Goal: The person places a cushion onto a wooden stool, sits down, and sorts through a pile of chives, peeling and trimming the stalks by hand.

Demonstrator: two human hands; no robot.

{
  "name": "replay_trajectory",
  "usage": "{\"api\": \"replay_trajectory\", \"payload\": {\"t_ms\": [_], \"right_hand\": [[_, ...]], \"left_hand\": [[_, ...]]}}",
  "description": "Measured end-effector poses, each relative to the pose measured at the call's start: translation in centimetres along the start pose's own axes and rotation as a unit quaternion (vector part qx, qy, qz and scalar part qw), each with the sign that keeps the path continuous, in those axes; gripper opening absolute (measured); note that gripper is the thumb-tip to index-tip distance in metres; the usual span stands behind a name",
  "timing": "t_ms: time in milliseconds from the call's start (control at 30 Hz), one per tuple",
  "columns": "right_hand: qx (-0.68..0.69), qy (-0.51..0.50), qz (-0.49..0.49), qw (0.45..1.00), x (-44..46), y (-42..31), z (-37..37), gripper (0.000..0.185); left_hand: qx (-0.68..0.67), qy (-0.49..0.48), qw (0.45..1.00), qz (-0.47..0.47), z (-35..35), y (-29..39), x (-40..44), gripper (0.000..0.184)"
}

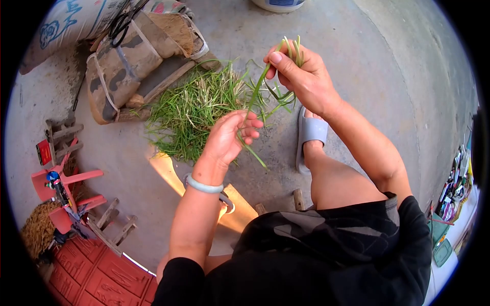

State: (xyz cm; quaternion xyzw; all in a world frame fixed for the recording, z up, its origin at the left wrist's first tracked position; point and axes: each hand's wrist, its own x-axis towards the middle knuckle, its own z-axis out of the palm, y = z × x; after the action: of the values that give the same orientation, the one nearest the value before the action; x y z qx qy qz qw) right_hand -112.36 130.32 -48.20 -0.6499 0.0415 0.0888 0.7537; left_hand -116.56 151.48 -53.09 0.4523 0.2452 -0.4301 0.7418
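Observation:
My right hand (306, 76) pinches a few long green stalks that look like garlic chives (289, 49), their pale ends poking up past the fingers. One long leaf slants down from there to my left hand (232, 135), whose fingers curl loosely around it. Its green tip (258, 159) hangs out below that hand. A pale bangle (203, 185) circles my left wrist. Behind the left hand, a heap of green stalks (191, 109) mixed with whitish pieces lies on the concrete floor, with some loose ones trailing to the right.
A wooden-framed seat padded with camouflage cloth (115, 71) stands beyond the heap, black-handled scissors (121, 25) on it. A printed sack (71, 30) is at upper left, a white tub (279, 4) at the top. My foot wears a grey slipper (312, 133). Red plastic pieces (64, 178) lie left.

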Motion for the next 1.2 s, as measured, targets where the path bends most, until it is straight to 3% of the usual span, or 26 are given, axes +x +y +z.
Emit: {"api": "replay_trajectory", "payload": {"t_ms": [233, 533, 833, 967, 1100, 1133, 1200], "right_hand": [[0.003, 0.043, 0.019, 0.999, 1.2, 1.7, -2.2, 0.022], [-0.029, 0.069, 0.013, 0.997, 1.6, 2.0, -2.7, 0.021], [-0.023, 0.078, 0.004, 0.997, 1.7, 2.3, -3.4, 0.02], [-0.025, 0.068, -0.002, 0.997, 0.5, 0.6, -2.1, 0.02], [-0.078, 0.034, -0.139, 0.987, -1.5, -1.0, -0.4, 0.016], [-0.069, 0.022, -0.146, 0.987, -1.9, -1.3, -0.4, 0.015], [-0.047, 0.018, -0.133, 0.99, -2.0, -1.8, -0.8, 0.015]], "left_hand": [[-0.024, -0.086, 0.996, 0.016, -2.1, -0.7, -1.0, 0.033], [-0.034, -0.099, 0.994, 0.04, -2.1, -0.7, -1.4, 0.024], [0.094, -0.09, 0.991, 0.04, -2.4, -1.2, -1.5, 0.025], [0.04, 0.004, 0.994, 0.097, -2.2, -2.6, -0.4, 0.021], [-0.095, 0.124, 0.987, 0.048, -1.3, -4.9, 1.9, 0.018], [-0.079, 0.108, 0.991, 0.031, -1.4, -5.5, 2.3, 0.019], [0.092, 0.103, 0.99, 0.025, -0.9, -6.9, 3.2, 0.026]]}}
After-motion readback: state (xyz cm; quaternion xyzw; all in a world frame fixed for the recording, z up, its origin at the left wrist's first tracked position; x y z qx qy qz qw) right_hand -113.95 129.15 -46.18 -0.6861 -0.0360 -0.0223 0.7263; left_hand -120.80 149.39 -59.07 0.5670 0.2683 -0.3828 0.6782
